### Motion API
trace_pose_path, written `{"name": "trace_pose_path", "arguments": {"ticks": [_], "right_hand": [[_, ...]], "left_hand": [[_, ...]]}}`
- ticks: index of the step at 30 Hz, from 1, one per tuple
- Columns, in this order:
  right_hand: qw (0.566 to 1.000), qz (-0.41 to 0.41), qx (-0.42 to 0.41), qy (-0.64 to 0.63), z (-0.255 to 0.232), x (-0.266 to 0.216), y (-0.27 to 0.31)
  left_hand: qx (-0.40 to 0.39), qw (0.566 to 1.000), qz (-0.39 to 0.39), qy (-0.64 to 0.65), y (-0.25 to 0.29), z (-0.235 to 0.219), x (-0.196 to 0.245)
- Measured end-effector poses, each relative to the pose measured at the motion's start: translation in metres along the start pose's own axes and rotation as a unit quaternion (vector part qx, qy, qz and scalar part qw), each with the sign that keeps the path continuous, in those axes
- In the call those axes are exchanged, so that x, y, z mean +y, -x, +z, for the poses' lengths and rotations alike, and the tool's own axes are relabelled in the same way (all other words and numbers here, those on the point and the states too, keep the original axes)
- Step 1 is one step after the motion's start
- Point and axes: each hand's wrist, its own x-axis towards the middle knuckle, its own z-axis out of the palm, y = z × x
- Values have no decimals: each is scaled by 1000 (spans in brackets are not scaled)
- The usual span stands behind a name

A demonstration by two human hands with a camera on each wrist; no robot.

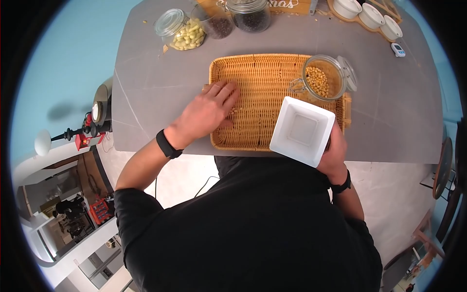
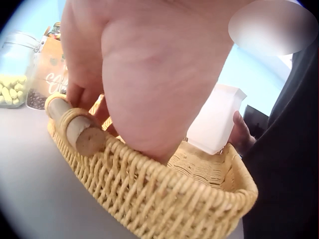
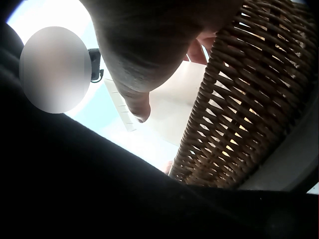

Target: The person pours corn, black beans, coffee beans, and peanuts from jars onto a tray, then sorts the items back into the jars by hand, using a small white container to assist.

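Note:
A rectangular wicker basket [image 1: 253, 138] lies on the table before the person. The left hand [image 1: 204, 114] reaches over its left end, fingers bent down inside, close to a few small yellow kernels [image 1: 232, 111]. In the left wrist view the palm is beside the basket's wooden handle [image 2: 82, 132], and the fingertips are hidden. The right hand [image 1: 334, 153] grips a white square tapered container [image 1: 301, 129] from its right side, tilted over the front right of the basket. No contents show inside it. An open glass jar [image 1: 336, 90] with yellow corn kernels [image 1: 317, 82] stands in the basket's right end.
Along the back left stand a jar of pale yellow pieces [image 1: 187, 36], a glass of dark beans [image 1: 219, 28] and a jar of dark contents [image 1: 250, 19]. At the back right are white bowls [image 1: 372, 17] on a wooden tray and a small white timer [image 1: 398, 50].

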Motion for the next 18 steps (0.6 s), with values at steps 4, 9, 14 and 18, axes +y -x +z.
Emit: {"name": "trace_pose_path", "arguments": {"ticks": [4, 9, 14, 18], "right_hand": [[1000, -5, 2, 12, 0, -4, -2], [1000, -3, -18, 18, 0, -5, 0], [996, -18, -58, 58, 5, -24, -18], [994, -26, -69, 76, 11, -32, -29]], "left_hand": [[-76, 997, -11, 17, -8, 0, -7], [-65, 997, 30, 23, -17, 7, -18], [-57, 996, 72, 14, -28, 5, -30], [-55, 993, 105, 25, -32, 9, -40]]}}
